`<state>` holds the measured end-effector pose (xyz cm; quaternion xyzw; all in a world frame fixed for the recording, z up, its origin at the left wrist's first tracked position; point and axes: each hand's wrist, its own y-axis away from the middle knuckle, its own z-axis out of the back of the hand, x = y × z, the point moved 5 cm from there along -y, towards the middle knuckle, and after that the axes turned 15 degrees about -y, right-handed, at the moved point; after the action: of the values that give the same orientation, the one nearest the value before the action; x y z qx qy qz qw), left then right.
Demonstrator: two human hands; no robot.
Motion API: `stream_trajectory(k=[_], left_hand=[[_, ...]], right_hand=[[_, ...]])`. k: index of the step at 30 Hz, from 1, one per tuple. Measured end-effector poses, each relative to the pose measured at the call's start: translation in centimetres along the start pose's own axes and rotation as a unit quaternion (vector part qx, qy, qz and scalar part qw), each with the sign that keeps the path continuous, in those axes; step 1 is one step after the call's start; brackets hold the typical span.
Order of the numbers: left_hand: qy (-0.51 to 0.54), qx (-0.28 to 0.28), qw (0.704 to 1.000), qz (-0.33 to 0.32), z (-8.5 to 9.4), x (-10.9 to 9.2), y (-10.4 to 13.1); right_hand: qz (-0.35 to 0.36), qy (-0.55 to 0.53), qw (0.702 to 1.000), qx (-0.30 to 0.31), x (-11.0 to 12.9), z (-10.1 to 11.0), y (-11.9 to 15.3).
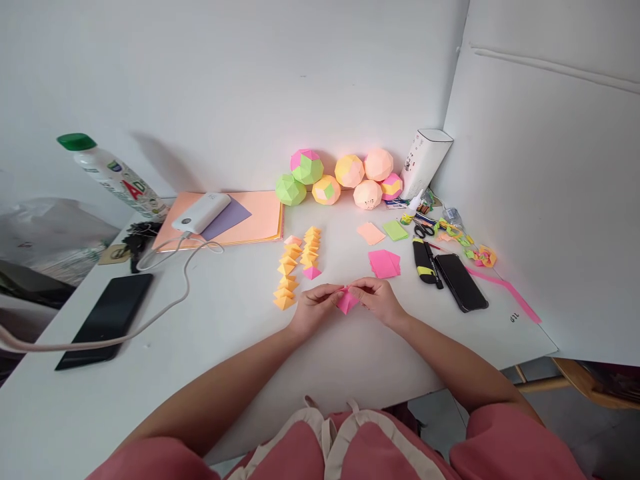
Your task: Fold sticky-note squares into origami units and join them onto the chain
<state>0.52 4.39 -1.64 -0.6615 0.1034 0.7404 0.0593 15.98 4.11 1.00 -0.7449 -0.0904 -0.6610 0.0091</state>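
Between my two hands is a folded pink paper piece (pixel 347 302), its point toward me. My left hand (pixel 316 305) pinches its left side and my right hand (pixel 377 299) pinches the right. Just beyond my left hand stand two rows of folded orange paper pieces (pixel 287 283), with one folded pink piece (pixel 312 273) at the near end of the right row. A stack of flat pink paper squares (pixel 385 264) lies beyond my right hand. Farther back are peach squares (pixel 371 233) and green squares (pixel 396 230).
Several faceted paper balls (pixel 350 171) are piled against the wall. To the right lie scissors (pixel 424 230), a yellow-black cutter (pixel 425 261) and a phone (pixel 461 282). Leftward are a power bank (pixel 202 213) on peach sheets (pixel 260 220), its cable (pixel 187 280), a black tablet (pixel 107 320) and a bottle (pixel 117 177).
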Motion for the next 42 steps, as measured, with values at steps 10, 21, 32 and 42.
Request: stream_trajectory(k=[10, 21, 32, 42], left_hand=[[0.037, 0.036, 0.999, 0.010, -0.2, -0.6, 0.1], [0.023, 0.034, 0.999, 0.009, -0.1, -0.5, 0.1], [-0.001, 0.042, 0.999, 0.005, -0.3, -0.8, 0.3], [-0.037, 0.039, 0.998, -0.011, -0.4, -1.0, 0.6]], right_hand=[[0.012, -0.013, 1.000, -0.003, 0.0, -0.2, 0.2], [-0.030, -0.060, 0.998, 0.010, -0.6, 0.1, -0.3], [0.062, 0.055, 0.996, 0.035, 0.9, -0.8, 0.5], [0.108, 0.162, 0.979, 0.054, 1.0, -1.2, 0.6]])
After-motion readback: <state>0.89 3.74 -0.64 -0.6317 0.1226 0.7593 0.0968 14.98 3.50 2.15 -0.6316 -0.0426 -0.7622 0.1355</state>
